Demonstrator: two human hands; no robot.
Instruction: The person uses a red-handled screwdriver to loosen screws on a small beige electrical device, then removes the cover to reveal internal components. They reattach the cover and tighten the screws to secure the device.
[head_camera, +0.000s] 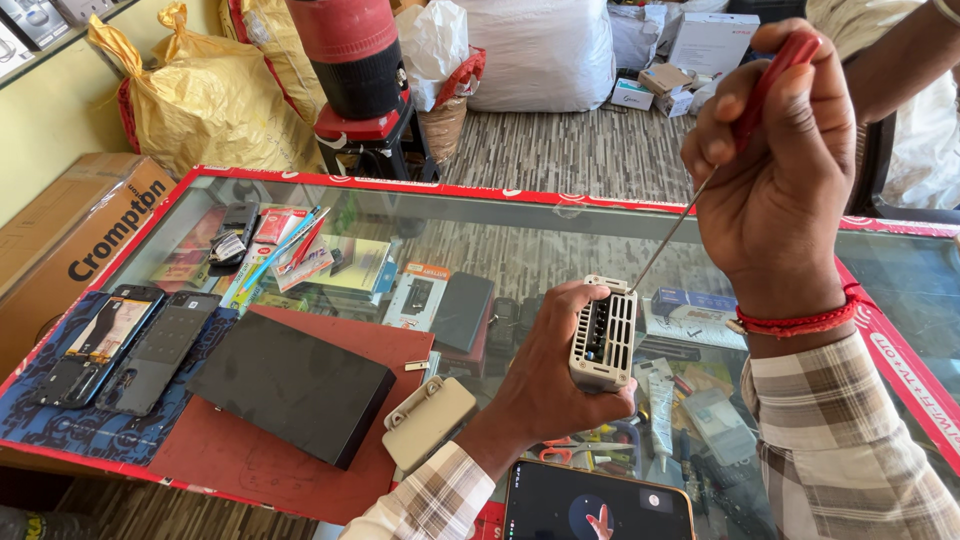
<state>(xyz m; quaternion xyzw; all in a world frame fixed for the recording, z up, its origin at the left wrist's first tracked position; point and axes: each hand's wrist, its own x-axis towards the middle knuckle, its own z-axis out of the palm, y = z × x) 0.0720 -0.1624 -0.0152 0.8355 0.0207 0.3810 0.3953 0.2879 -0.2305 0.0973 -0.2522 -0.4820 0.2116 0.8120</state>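
Observation:
My left hand (553, 370) grips a small beige vented adapter casing (603, 340) upright above the glass counter. My right hand (775, 170) is closed around a red-handled screwdriver (770, 85); its thin metal shaft (672, 232) slants down-left and its tip meets the top of the casing. A red thread band circles my right wrist. On the counter just left of my left hand lies a loose beige cover piece (430, 420).
A glass-topped counter (560, 215) with a red rim shows small goods underneath. On it sit a black box (290, 385) on a red mat, two opened phones (125, 345) and a phone (598, 505) with a lit screen at the near edge. Yellow sacks and a red cylinder stand behind.

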